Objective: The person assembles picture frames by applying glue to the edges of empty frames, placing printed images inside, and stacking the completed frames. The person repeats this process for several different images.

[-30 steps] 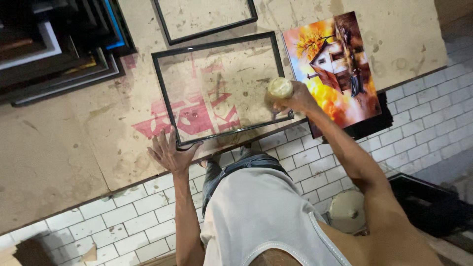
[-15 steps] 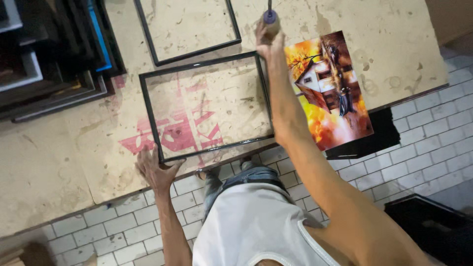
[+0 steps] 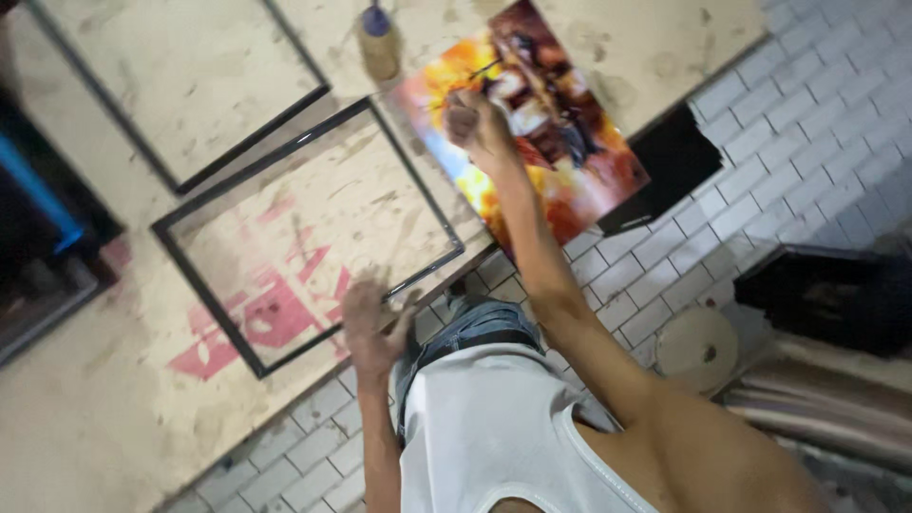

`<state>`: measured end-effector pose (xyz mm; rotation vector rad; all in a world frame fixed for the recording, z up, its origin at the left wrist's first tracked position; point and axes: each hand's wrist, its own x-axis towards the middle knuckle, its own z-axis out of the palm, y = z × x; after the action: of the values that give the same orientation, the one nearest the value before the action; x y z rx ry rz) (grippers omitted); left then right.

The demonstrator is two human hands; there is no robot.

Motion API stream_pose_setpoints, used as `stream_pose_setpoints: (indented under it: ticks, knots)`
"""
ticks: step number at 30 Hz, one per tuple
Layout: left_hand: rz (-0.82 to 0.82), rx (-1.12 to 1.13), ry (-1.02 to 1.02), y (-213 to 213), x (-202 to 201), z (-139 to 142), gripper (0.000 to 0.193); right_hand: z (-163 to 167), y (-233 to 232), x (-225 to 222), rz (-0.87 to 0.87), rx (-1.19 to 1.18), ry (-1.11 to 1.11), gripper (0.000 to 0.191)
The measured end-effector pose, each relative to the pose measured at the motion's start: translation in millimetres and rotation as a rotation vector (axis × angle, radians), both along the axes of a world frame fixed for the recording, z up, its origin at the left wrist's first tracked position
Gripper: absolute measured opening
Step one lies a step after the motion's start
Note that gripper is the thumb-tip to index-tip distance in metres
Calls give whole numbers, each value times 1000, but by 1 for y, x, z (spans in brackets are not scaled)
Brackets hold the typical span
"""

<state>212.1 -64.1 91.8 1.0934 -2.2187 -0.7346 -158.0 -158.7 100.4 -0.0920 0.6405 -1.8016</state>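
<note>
Two black frames on a dusty, pale worktop (image 3: 114, 418): nearer frame (image 3: 309, 237) glazed, lying flat and skewed, one corner close to the front edge of the top; farther frame (image 3: 180, 90) just beyond it, sides nearly touching, cut off by the upper border of the view. Left hand (image 3: 370, 323) spread, palm down, fingers splayed, holding nothing, hovering at or resting on the nearer frame's front rail beside the table edge; contact too blurred to tell. Right hand (image 3: 475, 123) closed in a loose fist, over the left part of a bright orange and red print (image 3: 551, 161); whether anything sits inside the fist cannot be told. Print flat on the top, just right of the nearer frame, lower corner out over the table edge, a black board (image 3: 670, 166) beneath it jutting further over the white tiled floor (image 3: 798, 114). Small tan bottle with a dark blue cap (image 3: 378, 43) upright between the farther frame and the print, contents not visible. Open bare worktop left of the frames and beyond the print. Dark stacked frames (image 3: 47, 228) at far left. Pale round disc (image 3: 698, 347) on the floor, near a black crate (image 3: 826, 294), its inside not visible.
</note>
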Motion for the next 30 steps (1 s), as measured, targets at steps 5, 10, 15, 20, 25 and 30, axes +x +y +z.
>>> stream_pose_setpoints:
  ticks: [5,10,15,20,25,30]
  knots:
    - [-482,1,91,5,-88,-14,56,-1,185,-94,-435,1036,1390,23]
    - [-825,-261,-26,24,-181,-54,54,-17,280,-132,-410,1261,1960,31]
    - [-951,-277,-112,25,-209,-72,49,-20,286,-130,-344,1219,1914,31]
    - [-884,-357,-90,22,-206,-70,50,-14,275,-127,-368,1305,1778,30]
    - [-863,-146,-57,18,-214,-65,74,-11,266,-129,-334,1297,1862,23]
    - [-832,-224,-78,11,-213,-63,79,-19,265,-137,-325,1312,1958,19]
